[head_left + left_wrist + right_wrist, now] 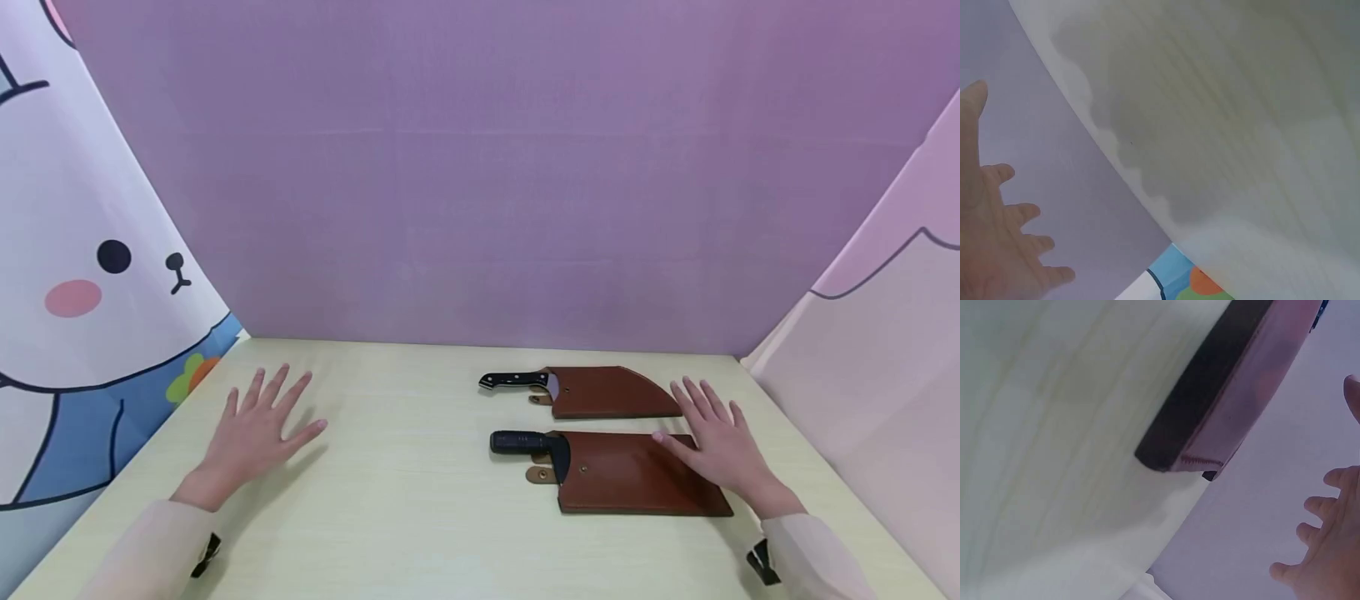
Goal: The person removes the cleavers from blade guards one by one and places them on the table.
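Observation:
Two cleavers in brown leather sheaths lie on the right half of the table, handles to the left. The nearer sheath point(622, 475) is broad and squared, with a thick black handle point(517, 442) coming out of it. Behind it, the farther sheath point(603, 393) has a curved top edge and a riveted black handle point(514, 380). My right hand point(723, 446) hovers with fingers spread over the right end of the nearer sheath, holding nothing. Away to the left, my left hand point(251, 442) is spread above bare tabletop, also holding nothing.
The pale wooden table point(390, 467) ends at a purple backdrop point(480, 183). A cartoon-printed cloth point(90, 333) slants along the left side, and a pink and white one point(877, 358) along the right. Small snap straps point(542, 475) stick out by the handles.

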Available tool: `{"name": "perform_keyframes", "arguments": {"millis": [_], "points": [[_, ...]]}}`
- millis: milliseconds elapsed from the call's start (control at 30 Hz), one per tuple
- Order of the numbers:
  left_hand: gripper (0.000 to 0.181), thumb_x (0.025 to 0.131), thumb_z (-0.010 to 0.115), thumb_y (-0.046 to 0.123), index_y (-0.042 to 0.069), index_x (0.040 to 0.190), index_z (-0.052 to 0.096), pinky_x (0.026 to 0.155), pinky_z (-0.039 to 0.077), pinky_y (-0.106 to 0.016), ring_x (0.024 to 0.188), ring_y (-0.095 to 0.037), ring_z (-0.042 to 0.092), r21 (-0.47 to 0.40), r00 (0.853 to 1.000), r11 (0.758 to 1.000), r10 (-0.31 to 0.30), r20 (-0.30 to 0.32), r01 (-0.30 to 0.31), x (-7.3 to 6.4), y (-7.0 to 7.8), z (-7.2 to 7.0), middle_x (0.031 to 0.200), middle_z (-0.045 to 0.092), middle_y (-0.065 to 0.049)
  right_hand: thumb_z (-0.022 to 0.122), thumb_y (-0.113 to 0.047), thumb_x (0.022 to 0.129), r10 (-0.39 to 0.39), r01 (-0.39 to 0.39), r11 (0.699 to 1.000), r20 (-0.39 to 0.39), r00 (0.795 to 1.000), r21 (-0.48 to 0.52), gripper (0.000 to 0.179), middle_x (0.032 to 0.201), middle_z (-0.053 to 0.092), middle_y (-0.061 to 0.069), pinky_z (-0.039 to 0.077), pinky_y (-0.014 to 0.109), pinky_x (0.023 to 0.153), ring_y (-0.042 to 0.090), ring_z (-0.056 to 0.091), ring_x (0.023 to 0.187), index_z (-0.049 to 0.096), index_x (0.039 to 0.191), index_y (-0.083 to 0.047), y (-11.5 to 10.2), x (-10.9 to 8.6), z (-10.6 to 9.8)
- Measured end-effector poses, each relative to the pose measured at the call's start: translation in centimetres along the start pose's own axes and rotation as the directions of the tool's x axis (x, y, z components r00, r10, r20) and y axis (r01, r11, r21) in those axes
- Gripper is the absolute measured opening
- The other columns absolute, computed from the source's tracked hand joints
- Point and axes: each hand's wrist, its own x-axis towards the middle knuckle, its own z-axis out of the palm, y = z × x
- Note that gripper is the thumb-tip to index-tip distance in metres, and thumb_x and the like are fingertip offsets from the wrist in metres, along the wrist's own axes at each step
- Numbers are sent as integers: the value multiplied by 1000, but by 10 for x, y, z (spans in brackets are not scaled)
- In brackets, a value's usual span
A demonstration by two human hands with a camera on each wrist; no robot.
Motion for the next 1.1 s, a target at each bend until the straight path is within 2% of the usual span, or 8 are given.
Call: {"name": "perform_keyframes", "arguments": {"millis": [333, 567, 900, 1100], "points": [[72, 81, 56, 56, 16, 138, 39, 98, 21, -66, 127, -45, 31, 63, 997, 995, 76, -4, -76, 3, 11, 7, 141, 37, -19, 59, -49, 82, -57, 56, 998, 50, 997, 23, 82, 146, 29, 18, 18, 63, 98, 33, 16, 139, 23, 145, -11, -7, -2, 3], [68, 82, 57, 52, 16, 137, 41, 95, 29, -64, 123, -43, 39, 84, 991, 988, 128, 22, -130, 4, 23, 12, 137, 43, -19, 63, -49, 79, -116, 114, 993, 69, 991, 41, 82, 145, 33, 15, 23, 61, 97, 34, 26, 134, 28, 144, -12, -10, -4, 7], [64, 80, 61, 50, 17, 134, 46, 89, 36, -60, 117, -39, 48, 67, 976, 974, 218, -12, -217, 8, 41, 15, 130, 51, -16, 68, -49, 74, -237, 236, 971, 29, 971, 36, 79, 139, 42, 14, 28, 55, 95, 32, 33, 130, 43, 135, -6, -13, -5, 11], [64, 79, 63, 49, 18, 133, 48, 88, 38, -57, 115, -35, 50, 56, 963, 962, 268, -20, -267, 12, 54, 14, 126, 54, -14, 70, -52, 71, -292, 290, 956, 35, 956, 33, 81, 136, 44, 14, 31, 54, 93, 33, 37, 125, 45, 134, -7, -16, -5, 13]]}}
